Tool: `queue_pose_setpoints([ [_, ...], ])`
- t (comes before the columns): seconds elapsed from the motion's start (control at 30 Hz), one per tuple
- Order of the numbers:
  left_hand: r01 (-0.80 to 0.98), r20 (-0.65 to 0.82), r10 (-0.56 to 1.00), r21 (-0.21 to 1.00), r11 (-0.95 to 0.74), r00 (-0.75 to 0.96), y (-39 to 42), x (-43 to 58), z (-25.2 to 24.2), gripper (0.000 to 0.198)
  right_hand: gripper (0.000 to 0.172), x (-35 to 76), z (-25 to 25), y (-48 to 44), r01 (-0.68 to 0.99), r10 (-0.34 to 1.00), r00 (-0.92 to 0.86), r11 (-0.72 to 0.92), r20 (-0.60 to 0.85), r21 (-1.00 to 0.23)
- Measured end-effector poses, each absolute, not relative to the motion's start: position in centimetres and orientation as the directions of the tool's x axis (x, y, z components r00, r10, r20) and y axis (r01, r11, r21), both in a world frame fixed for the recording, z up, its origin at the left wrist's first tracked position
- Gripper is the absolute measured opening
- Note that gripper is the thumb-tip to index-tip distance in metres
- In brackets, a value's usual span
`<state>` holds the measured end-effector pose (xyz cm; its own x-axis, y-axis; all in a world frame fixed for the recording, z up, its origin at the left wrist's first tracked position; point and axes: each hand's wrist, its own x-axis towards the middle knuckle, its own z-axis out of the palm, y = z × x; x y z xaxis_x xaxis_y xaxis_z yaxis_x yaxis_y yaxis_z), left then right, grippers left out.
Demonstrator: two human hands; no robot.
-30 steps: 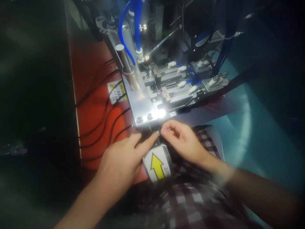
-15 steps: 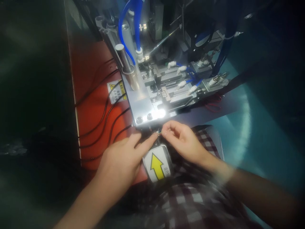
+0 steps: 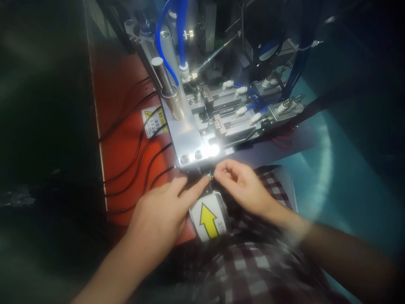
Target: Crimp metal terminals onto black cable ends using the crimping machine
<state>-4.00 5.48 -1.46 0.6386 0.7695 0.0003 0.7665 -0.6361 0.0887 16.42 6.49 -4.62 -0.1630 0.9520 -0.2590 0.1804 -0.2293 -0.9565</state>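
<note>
Both my hands meet at the front edge of a metal machine plate. My right hand is closed, thumb and index finger pinched on a small shiny part too small to make out. My left hand reaches in from the left with its index finger stretched to the same small part; its other fingers are partly hidden beneath the hand. Just below the fingertips sits a white block with a yellow arrow, beside my left hand.
Pneumatic cylinders with white fittings and blue tubes stand behind the plate. A metal post rises at its left. Black cables cross the red base, which bears a warning label. A checkered cloth lies below.
</note>
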Motion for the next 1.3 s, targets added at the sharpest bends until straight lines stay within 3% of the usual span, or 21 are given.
queue_pose_setpoints([
  [1.3, 0.776, -0.008, 0.777, 0.075, -0.627, 0.629, 5.56, -3.85, -1.32, 0.052, 0.01, 16.53, -4.68, 6.43, 0.211, 0.944, -0.176, -0.239, -0.278, -0.948],
])
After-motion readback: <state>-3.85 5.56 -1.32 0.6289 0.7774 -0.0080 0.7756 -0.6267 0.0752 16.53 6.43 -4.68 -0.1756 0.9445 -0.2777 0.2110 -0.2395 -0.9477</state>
